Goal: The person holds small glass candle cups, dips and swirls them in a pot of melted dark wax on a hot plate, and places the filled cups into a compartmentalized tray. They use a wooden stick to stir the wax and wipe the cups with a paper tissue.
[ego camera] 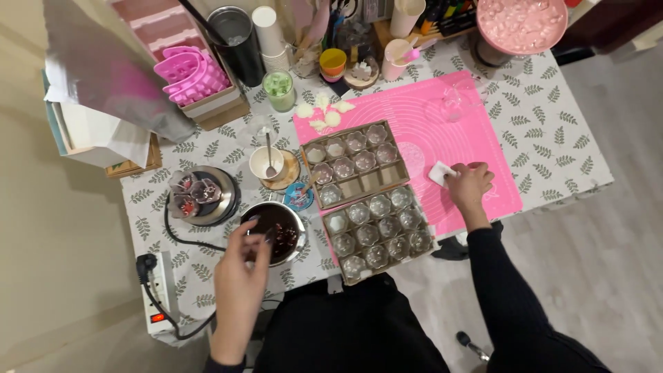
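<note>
A: Where does your left hand (240, 273) sit against the pot?

B: Just near and to the left of it. The small metal pot of dark melted chocolate (277, 231) lies a little far and right of your fingertips, and your fingers are bunched in a pinch on what looks like a thin spoon handle (262, 238) that reaches toward the pot's rim. I cannot tell the tool's tip; it is lost against the dark chocolate. Its long axis seems to run from your fingers up and right into the pot.

A: And your right hand (469, 185)?

B: Well apart, out on the pink silicone mat (476, 131). Its fingers are curled and pressed down on a small white wipe (440, 173), which lies at the hand's left side. So your left hand is far nearer the pot; the right would have to cross both trays.

A: What lies between?

B: Two cardboard trays of small clear moulds: the near tray (378, 231) just right of the pot, the far tray (353, 162) beyond it, both tilted the same way and overlapping the mat's left edge.

A: The surface?

B: A table under a leaf-print cloth (552, 117). To the left of the pot stands a round electric warmer (204, 195) with its black cord (176, 238) running to a power strip (157, 293) at the near left edge. A white cup with a spoon (266, 162) rests just far of the pot. The floor is pale wood grain at right.
</note>
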